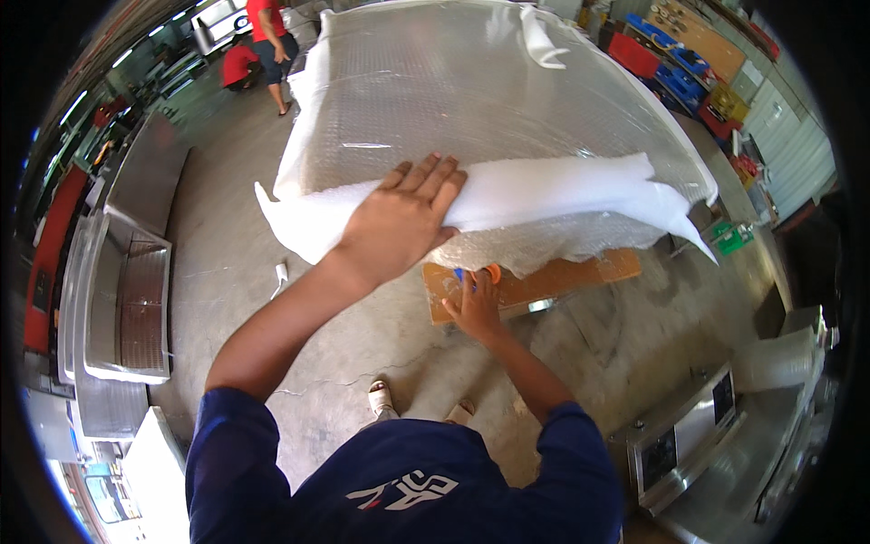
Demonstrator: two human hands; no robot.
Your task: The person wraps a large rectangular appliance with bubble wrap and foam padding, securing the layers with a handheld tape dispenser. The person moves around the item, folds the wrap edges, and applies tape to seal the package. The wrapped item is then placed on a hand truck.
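Observation:
A large flat piece wrapped in clear bubble wrap (408, 109) lies before me, with white foam sheet (553, 189) folded along its near edge. My left hand (399, 222) presses flat on that foam, fingers stretched out. Lower and to the right, my right hand (473, 304) reaches to a brown board or bench (589, 274) below the wrapped edge. Its fingertips are at a small orange and blue object (493, 272), partly covered by the fingers; its kind is unclear. The thumb stands apart from the fingers.
Metal cabinets (131, 299) stand at left, and a stainless steel unit (684, 435) at lower right. Blue bins (680, 77) and tools crowd the far right. Two people in red shirts (263, 23) are at the far left. A small white object (281, 271) lies on the floor.

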